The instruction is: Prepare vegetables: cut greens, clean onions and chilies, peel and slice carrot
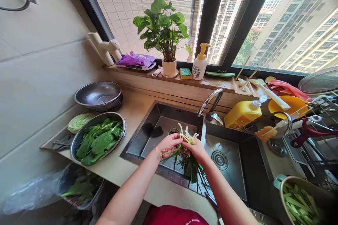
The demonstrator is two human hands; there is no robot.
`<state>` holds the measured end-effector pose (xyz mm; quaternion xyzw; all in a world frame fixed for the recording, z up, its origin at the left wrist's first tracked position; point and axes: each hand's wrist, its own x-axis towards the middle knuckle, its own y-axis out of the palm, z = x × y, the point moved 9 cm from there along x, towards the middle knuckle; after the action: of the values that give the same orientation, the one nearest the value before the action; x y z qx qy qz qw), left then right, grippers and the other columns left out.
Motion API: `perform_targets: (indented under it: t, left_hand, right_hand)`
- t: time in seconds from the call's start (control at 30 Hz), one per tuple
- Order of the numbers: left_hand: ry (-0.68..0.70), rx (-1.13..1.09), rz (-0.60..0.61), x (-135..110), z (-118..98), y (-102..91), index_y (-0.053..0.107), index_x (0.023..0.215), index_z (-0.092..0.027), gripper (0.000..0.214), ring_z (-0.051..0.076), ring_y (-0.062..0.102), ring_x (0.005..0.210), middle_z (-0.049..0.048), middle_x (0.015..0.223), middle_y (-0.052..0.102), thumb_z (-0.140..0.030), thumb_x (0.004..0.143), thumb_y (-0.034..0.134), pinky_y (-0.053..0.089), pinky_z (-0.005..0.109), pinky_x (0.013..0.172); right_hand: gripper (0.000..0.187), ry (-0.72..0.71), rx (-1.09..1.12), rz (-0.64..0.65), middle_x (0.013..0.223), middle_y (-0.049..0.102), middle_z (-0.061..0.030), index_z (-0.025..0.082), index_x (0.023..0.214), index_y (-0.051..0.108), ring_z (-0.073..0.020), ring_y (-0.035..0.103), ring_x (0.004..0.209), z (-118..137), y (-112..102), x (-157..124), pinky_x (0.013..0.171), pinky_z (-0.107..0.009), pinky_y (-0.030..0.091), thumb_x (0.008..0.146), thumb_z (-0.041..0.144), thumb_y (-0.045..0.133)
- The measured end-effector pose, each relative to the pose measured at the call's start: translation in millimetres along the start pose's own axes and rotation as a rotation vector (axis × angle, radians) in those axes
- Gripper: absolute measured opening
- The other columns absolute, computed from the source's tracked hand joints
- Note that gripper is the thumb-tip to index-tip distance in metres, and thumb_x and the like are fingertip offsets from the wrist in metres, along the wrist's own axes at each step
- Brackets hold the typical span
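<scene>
Far left on the surface I see a cabbage and, just beside it, a steel bowl full of flat green leaves. An empty pan sits behind them by the wall.

Over the sink, my left hand and right hand meet around a bunch of scallions. The white root ends stick up just below the tap, and the green tops hang down toward me over the sink's front edge. The left fingers curl onto the pale stalks near the roots, pinching a few of them. The right fingers wrap the bunch from the other side, but I cannot tell how tightly they close.

I judge the bunch light and limp. The white part looks firm enough to grip, while the hollow greens would crease or snap under a hard squeeze. If the stalks are wet they may slide against one another, so the best hold is a loose ring around the pale necks, just under the roots.

To the right lie a yellow bottle and a pot of cut green stalks.
</scene>
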<state>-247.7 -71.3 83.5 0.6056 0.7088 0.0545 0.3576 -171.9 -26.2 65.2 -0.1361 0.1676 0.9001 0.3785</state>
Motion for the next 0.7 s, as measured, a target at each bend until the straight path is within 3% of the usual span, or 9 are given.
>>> perform_targets:
  t: [0.13,0.47,0.7]
  left_hand:
    - [0.017,0.121,-0.096,-0.4,5.7,-11.6,0.063,0.086,-0.013,0.032,0.013,0.06,0.07,0.007,0.088,0.065,-0.028,0.061,0.076,0.047,0.023,0.059]
    - [-0.02,0.057,-0.049,-2.4,11.2,-13.4,0.062,0.087,-0.012,0.03,0.008,0.056,0.056,0.0037,0.076,0.063,-0.028,0.065,0.074,0.046,0.022,0.055]
    - [-0.004,-0.102,0.065,-4.2,8.4,-4.9,0.061,0.086,-0.013,0.021,0.009,0.058,0.061,0.0038,0.074,0.063,-0.025,0.071,0.069,0.045,0.022,0.061]
  right_hand:
    - [0.031,-0.006,0.014,0.008,0.058,0.055,0.0028,0.016,0.075,0.063,-0.0065,0.042,0.043,0.5,-2.1,-1.5,0.041,-0.021,0.032,0.059,0.041,0.072]
    - [0.03,0.08,0.189,0.101,0.053,0.048,0.0057,0.017,0.073,0.058,-0.0049,0.039,0.04,-3.9,8.7,-7.7,0.042,-0.022,0.033,0.06,0.039,0.073]
    - [0.029,0.096,0.268,0.006,0.056,0.047,0.0052,0.02,0.075,0.058,-0.0053,0.037,0.042,-3.6,-5.5,-6.2,0.047,-0.025,0.036,0.061,0.04,0.073]
